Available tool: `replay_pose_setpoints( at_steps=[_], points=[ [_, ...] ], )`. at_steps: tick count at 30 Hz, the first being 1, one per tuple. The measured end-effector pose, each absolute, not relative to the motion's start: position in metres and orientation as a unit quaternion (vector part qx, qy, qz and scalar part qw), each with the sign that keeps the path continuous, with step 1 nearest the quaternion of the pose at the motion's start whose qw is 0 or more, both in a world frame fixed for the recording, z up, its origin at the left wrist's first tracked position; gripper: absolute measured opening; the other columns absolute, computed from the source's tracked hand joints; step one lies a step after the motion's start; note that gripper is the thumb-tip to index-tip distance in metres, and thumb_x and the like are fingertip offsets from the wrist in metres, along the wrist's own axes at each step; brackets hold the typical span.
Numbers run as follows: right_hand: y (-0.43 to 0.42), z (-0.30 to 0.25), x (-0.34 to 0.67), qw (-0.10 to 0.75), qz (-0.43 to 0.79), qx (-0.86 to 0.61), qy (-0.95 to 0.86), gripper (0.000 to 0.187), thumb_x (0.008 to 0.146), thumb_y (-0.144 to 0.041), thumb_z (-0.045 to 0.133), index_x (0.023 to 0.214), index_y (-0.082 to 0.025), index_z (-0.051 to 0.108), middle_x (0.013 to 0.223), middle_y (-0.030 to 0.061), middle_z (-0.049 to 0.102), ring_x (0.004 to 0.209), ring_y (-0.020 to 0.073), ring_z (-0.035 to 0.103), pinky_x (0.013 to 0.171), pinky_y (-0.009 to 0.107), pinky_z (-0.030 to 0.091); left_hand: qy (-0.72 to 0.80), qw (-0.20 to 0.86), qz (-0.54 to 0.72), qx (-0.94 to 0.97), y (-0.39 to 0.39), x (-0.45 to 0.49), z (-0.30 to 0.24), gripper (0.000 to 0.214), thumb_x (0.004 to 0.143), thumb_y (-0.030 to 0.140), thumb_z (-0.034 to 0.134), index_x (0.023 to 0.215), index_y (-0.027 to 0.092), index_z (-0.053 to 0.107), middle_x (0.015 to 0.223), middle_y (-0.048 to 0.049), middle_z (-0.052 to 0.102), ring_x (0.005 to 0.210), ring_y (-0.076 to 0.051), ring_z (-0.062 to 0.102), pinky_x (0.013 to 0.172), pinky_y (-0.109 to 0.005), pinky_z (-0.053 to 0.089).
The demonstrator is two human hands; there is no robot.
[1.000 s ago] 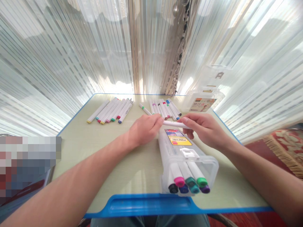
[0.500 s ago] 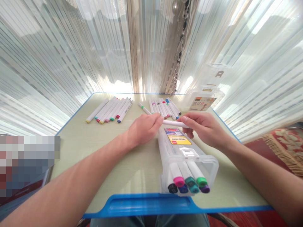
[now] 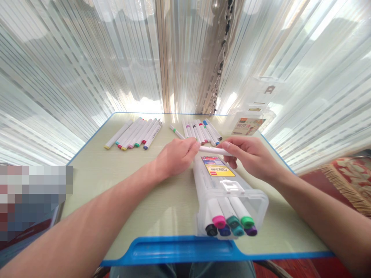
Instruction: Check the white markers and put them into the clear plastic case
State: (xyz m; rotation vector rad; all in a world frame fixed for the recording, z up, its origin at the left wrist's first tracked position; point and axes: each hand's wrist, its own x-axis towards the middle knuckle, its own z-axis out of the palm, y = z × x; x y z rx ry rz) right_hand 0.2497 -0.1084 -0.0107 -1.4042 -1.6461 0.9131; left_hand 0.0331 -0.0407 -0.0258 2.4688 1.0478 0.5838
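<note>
Both hands hold one white marker (image 3: 210,150) level above the far end of a clear plastic marker case (image 3: 224,189). My left hand (image 3: 176,156) pinches its left end, and my right hand (image 3: 251,156) grips its right end. The case lies on its side on the pale desk (image 3: 116,181), its open mouth facing me. Several capped markers (image 3: 230,223) show inside, with pink, teal, green, purple, blue and black caps.
Two rows of loose markers lie at the back of the desk: one at the left (image 3: 135,133), another in the middle (image 3: 199,132). A second clear box with a printed label (image 3: 247,124) stands at the back right. Curtains surround the desk. A blue tray edge (image 3: 185,249) runs along the front.
The hands and the marker have barely shifted; the view has tipped slightly, so everything sits a little higher in the picture.
</note>
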Motion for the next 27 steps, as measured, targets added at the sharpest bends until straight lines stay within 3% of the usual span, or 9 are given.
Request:
replay_pose_setpoints(
  at_steps=[7, 27],
  points=[
    [-0.111, -0.005, 0.247, 0.387, 0.344, -0.561, -0.646, 0.040, 0.090, -0.053, 0.062, 0.067, -0.020, 0.064, 0.058, 0.0017, 0.062, 0.047, 0.0112, 0.052, 0.044, 0.025, 0.042, 0.360, 0.191, 0.218, 0.887, -0.041, 0.034, -0.027, 0.034, 0.102, 0.032, 0.036, 0.071, 0.021, 0.046, 0.062, 0.0004, 0.055, 0.059, -0.015, 0.049, 0.061, -0.030, 0.032],
    [-0.102, -0.023, 0.254, 0.439, 0.319, -0.538, -0.645, 0.036, 0.092, -0.046, 0.062, 0.075, -0.015, 0.069, 0.057, 0.0009, 0.063, 0.041, 0.0083, 0.051, 0.040, 0.022, 0.036, 0.349, 0.183, 0.234, 0.889, -0.037, 0.035, -0.027, 0.036, 0.099, 0.036, 0.037, 0.068, 0.021, 0.044, 0.060, 0.0002, 0.052, 0.058, -0.016, 0.047, 0.059, -0.031, 0.031]
  ],
)
